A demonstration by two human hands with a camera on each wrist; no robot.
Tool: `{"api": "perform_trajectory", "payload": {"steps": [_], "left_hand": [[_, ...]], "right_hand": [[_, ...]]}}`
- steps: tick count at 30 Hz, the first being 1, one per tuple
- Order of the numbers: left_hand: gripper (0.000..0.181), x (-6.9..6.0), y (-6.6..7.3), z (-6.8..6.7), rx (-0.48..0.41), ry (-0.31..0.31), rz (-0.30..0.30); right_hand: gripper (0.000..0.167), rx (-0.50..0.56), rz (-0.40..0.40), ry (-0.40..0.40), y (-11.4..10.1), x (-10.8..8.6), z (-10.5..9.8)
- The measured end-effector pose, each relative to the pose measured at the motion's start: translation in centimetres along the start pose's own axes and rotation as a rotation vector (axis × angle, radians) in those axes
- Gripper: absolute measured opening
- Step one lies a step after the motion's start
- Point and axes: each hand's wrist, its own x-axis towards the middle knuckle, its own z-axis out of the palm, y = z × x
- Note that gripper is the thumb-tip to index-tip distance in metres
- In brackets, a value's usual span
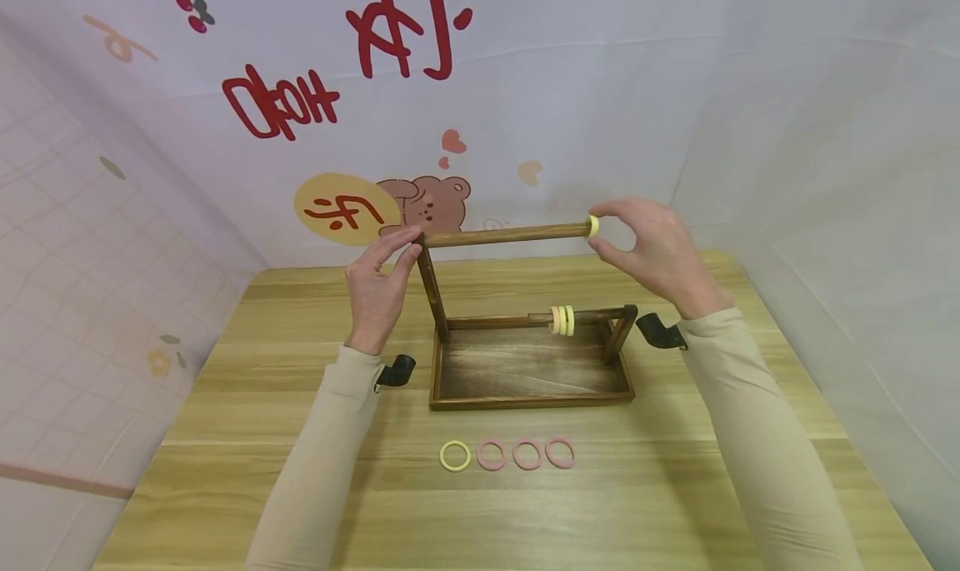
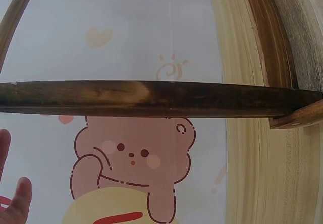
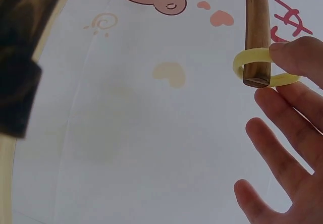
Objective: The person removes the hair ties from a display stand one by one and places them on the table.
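A dark wooden ring rack (image 1: 435,371) stands on the table, with a tray base and two posts. From its tall left post a long upper rod (image 1: 510,235) reaches right. My left hand (image 1: 378,292) pinches the top of that post. At the rod's free end my right hand (image 1: 656,250) pinches a yellow ring (image 3: 245,57) between thumb and fingers. The rod tip passes through this ring in the right wrist view. On the lower rod (image 1: 592,315) hang several yellow and peach rings (image 1: 562,320).
In front of the rack a loose yellow ring (image 1: 443,463) and three pink rings (image 1: 481,463) lie in a row on the wooden table (image 1: 337,504). A white printed cloth (image 1: 600,96) hangs behind. Black camera mounts (image 1: 397,371) sit at both wrists.
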Motion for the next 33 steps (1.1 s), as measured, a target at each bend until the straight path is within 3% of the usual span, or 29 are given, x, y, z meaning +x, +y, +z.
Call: {"api": "perform_trajectory", "payload": {"steps": [8, 23, 33], "left_hand": [[0.027, 0.0, 0.1, -0.3, 0.009, -0.017, 0.007], [0.025, -0.1, 0.0, 0.0, 0.006, 0.006, -0.031], [0.025, -0.1, -0.1, -0.1, 0.003, -0.004, -0.023]], "right_hand": [[0.036, -0.001, 0.013, -0.004, 0.3, 0.0, 0.1], [0.039, 0.021, 0.068, 0.025, 1.0, -1.2, -0.8], [0.039, 0.051, 0.034, 0.087, 0.2, -2.5, -1.0]]}}
